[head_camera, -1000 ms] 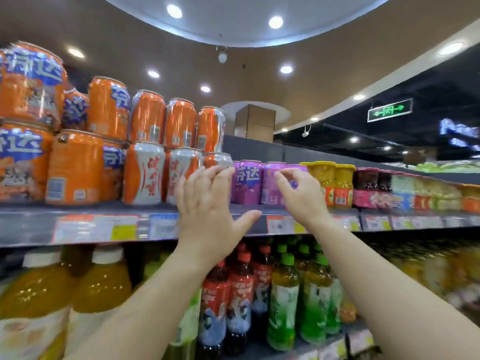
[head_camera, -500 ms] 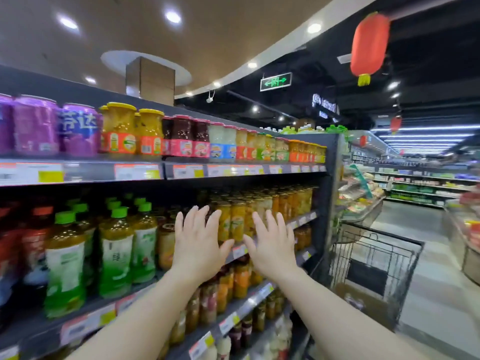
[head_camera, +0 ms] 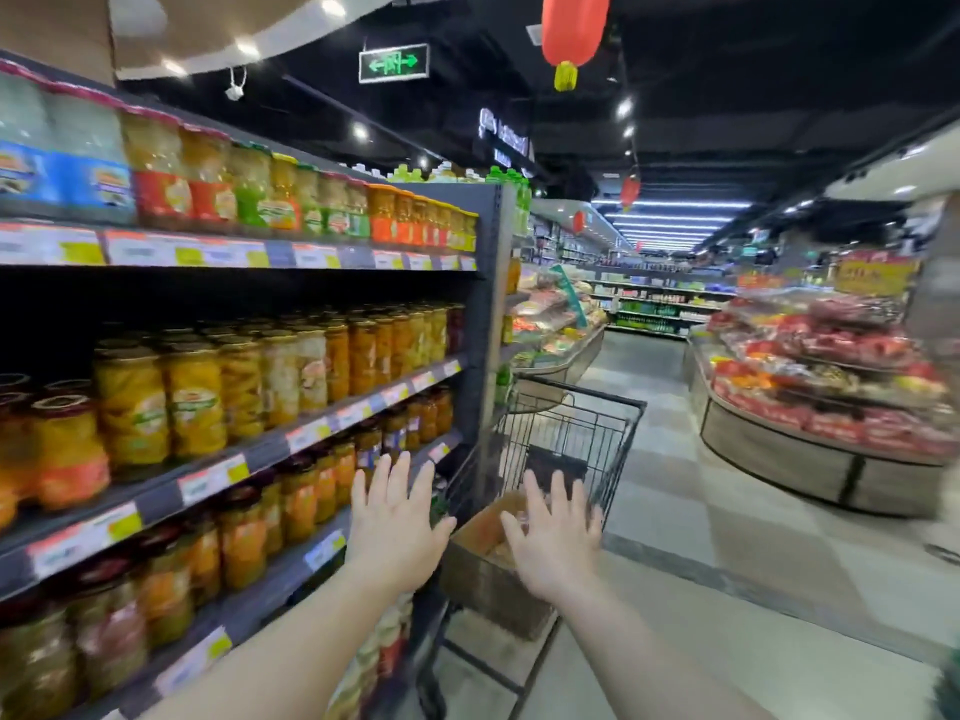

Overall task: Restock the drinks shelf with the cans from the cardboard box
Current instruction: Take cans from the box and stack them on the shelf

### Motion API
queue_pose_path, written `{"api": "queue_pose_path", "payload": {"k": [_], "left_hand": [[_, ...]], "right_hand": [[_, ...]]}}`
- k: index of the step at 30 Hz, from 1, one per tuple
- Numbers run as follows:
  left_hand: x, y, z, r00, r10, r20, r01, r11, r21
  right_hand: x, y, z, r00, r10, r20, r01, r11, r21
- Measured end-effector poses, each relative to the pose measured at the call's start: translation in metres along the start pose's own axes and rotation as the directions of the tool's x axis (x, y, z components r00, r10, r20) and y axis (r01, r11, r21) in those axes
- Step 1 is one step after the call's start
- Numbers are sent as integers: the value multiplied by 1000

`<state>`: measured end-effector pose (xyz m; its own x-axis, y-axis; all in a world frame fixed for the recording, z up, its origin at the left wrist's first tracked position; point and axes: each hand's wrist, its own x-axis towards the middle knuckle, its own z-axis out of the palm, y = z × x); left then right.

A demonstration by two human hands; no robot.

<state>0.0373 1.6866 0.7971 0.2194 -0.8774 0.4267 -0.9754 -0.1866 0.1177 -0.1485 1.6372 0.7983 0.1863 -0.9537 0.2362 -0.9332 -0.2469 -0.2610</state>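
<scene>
A brown cardboard box (head_camera: 480, 569) sits in a black wire shopping cart (head_camera: 576, 433) at the end of the shelving. Its contents are blurred and partly behind my hands. My left hand (head_camera: 392, 522) is stretched out with fingers spread, empty, just left of the box. My right hand (head_camera: 556, 532) is also spread and empty, held over the box's open top. The drinks shelf with the cans is out of view.
Shelves of glass jars (head_camera: 208, 387) with price tags run along the left. The aisle floor (head_camera: 675, 511) opens to the right of the cart. A round display of red packaged goods (head_camera: 831, 387) stands at right. A red lantern (head_camera: 574, 28) hangs overhead.
My view has swung right, from the can shelf past the bottles to the jars and cart. Both hands left the purple cans and dropped, empty and spread, toward the box.
</scene>
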Motion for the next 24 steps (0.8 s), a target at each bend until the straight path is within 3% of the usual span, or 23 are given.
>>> {"api": "queue_pose_path", "payload": {"k": [7,16,24], "left_hand": [[124,51,108,998,51,39,-48,996,-73],[256,127,222,985,80,152,-67,994,-85],[333,175,334,973,-73,218,78,997,-14]], "right_hand": [[115,130,5,971,239,-23,-240,967,-86],[261,212,64,972,224,66,-216,970,-115],[391,283,141,972,124,202,-121,992,-25]]}}
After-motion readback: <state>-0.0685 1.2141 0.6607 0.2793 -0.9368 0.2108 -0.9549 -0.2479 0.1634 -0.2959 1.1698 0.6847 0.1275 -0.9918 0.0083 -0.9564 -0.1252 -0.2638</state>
